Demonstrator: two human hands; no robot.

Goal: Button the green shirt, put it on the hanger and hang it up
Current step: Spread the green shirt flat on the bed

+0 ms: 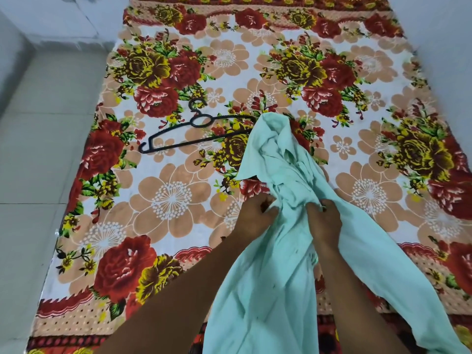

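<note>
Here I see the green shirt [278, 159] bunched on the floral bed [173, 200], its soft crumpled cloth gripped by my left hand [258, 213] and my right hand [325, 221] side by side. The thin black hanger [196, 132] lies flat beyond, left of the shirt, one end hidden beneath it. I cannot make out buttons.

Both bare forearms reached forward from the lower edge of the view and came close together. The left hand [256, 216] had its fingers curled and pinched a fold of the shirt [278, 277]. The right hand [325, 218], just beside it, gripped the same cloth, knuckles turned upward.
</note>
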